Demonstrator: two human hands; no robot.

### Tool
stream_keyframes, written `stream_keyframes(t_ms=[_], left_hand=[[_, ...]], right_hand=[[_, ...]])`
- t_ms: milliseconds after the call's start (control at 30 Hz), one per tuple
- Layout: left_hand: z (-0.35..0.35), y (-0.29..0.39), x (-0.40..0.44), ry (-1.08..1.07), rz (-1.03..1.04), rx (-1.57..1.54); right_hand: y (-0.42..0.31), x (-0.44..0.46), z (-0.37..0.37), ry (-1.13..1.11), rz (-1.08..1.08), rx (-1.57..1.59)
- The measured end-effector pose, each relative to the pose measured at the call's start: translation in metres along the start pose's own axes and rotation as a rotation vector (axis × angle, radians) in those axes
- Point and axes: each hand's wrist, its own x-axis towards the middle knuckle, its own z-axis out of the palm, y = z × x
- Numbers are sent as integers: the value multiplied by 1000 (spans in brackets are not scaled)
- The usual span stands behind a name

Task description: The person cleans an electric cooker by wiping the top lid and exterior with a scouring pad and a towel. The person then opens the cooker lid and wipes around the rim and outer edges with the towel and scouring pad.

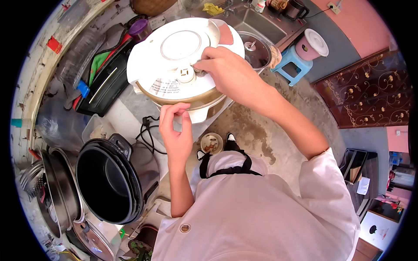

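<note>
A round white appliance (143,58) with a gold-brown band round its side stands at the top centre, with a printed label and a small raised round part (186,74) on its top face. My right hand (230,74) reaches over it from the right. Its fingers are pressed together beside the raised part, on a small greyish thing that they mostly hide. My left hand (176,130) is at the appliance's near edge, next to a white handle (198,115). Its fingers are curved and the thumb stands apart from them, with nothing between.
Black inner pots (104,182) and metal pots (61,187) stand at the left, near a black cord (148,130). A glass-lidded pot (257,50) and a sink (257,24) are behind. A pink bucket (307,48) sits on a blue stool (292,65); a bowl (212,142) lies on the floor.
</note>
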Motion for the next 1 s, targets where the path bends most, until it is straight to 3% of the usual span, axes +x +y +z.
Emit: stream_keyframes(t_ms=[67, 133, 367, 500, 733, 1000], left_hand=[[3, 1, 0, 45, -58, -17], [5, -1, -1, 52, -54, -14], [2, 6, -2, 46, -55, -4], [5, 0, -6, 90, -21, -46], [1, 4, -11, 107, -83, -12], [-11, 14, -11, 152, -58, 59]], right_hand=[[0, -1, -4, -11, -24, 6], [-8, -10, -16, -163, -15, 5], [-20, -23, -11, -136, -22, 51], [-33, -7, 11, -144, -200, 35], [-38, -20, -12, -232, -84, -169], [-47, -6, 1, -213, -174, -186]])
